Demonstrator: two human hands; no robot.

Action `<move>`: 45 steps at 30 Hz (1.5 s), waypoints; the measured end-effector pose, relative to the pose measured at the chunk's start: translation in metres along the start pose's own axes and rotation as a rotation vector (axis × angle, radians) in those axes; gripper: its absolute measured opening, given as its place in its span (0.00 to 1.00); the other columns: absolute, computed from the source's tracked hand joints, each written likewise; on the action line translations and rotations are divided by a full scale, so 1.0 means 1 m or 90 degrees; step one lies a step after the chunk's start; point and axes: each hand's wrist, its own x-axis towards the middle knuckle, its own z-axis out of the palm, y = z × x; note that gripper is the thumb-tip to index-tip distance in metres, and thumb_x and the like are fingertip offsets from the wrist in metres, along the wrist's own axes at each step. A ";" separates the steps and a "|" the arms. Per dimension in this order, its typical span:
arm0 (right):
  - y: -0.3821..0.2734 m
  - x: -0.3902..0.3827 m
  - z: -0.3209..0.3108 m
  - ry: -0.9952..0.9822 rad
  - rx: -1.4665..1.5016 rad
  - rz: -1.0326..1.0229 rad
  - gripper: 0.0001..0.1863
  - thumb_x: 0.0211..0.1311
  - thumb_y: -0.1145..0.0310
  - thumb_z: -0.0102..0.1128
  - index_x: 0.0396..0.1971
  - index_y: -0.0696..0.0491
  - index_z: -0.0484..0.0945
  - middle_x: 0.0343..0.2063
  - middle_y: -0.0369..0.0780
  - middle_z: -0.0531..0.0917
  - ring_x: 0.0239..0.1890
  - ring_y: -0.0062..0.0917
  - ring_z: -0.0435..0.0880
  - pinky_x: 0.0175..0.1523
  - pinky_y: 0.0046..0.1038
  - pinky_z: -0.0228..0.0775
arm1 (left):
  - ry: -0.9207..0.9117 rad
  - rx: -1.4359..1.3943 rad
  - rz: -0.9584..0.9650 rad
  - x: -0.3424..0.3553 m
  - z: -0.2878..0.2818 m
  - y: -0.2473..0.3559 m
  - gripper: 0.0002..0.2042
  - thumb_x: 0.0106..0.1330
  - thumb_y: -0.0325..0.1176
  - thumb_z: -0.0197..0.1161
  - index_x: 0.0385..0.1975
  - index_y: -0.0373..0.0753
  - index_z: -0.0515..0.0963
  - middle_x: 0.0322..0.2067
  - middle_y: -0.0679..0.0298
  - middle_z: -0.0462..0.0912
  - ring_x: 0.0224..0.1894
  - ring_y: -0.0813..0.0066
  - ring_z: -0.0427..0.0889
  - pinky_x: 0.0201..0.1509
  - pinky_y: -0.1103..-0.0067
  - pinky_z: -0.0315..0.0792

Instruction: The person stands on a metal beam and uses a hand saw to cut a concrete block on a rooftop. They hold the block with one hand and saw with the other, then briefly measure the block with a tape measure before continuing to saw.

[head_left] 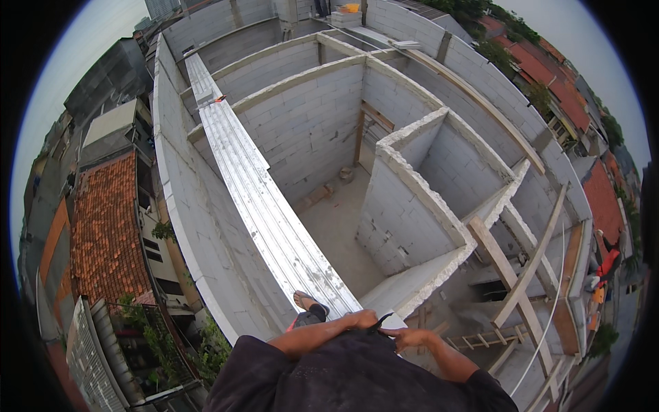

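Note:
In front of my dark shirt [343, 374], at the lower middle, both hands come together. My left hand [362, 318] has its fingers curled closed near a small dark strip [379, 324], which looks like cloth or a strap. On the other side of that strip my right hand [410, 338] is closed in a pinch. What either hand grips is too small to make out. Below them lie long ribbed white metal sheets [274, 206], laid across the wall tops and running to the far left. My sandalled foot [309, 302] rests on the sheets.
Light grey block walls [295, 123] with rough tops enclose deep open rooms, their floor [329, 220] far below. Crossed wooden planks [515, 295] and a ladder [484, 340] stand at the right. A long timber [480, 103] lies along the far wall. Tiled roofs [110, 233] lie beyond the left wall.

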 end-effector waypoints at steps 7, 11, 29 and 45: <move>-0.020 0.019 -0.005 0.151 -0.126 -0.039 0.23 0.66 0.65 0.67 0.61 0.51 0.83 0.35 0.39 0.89 0.35 0.20 0.85 0.44 0.25 0.81 | 0.085 -0.123 -0.203 -0.007 -0.002 0.033 0.25 0.63 0.55 0.63 0.34 0.34 0.88 0.33 0.43 0.88 0.38 0.47 0.89 0.44 0.60 0.79; -0.013 0.015 0.015 0.379 -0.298 -0.023 0.24 0.59 0.52 0.71 0.48 0.53 0.88 0.39 0.48 0.90 0.40 0.36 0.90 0.51 0.37 0.81 | 0.103 -0.106 -0.157 -0.010 -0.005 0.045 0.25 0.64 0.56 0.62 0.35 0.35 0.89 0.34 0.41 0.88 0.41 0.46 0.90 0.45 0.58 0.79; 0.005 0.044 0.012 0.649 -0.386 0.177 0.26 0.61 0.47 0.62 0.46 0.54 0.82 0.44 0.55 0.88 0.48 0.52 0.88 0.53 0.48 0.80 | 0.112 0.047 -0.200 0.015 -0.033 0.098 0.24 0.68 0.49 0.56 0.42 0.32 0.87 0.42 0.43 0.89 0.48 0.44 0.88 0.52 0.57 0.80; 0.184 -0.095 -0.010 0.443 -0.451 0.164 0.19 0.60 0.55 0.67 0.45 0.52 0.87 0.41 0.50 0.90 0.48 0.47 0.89 0.53 0.44 0.80 | 1.006 -0.267 -0.713 -0.055 0.233 0.070 0.12 0.67 0.39 0.61 0.38 0.37 0.86 0.37 0.47 0.89 0.43 0.47 0.88 0.51 0.60 0.80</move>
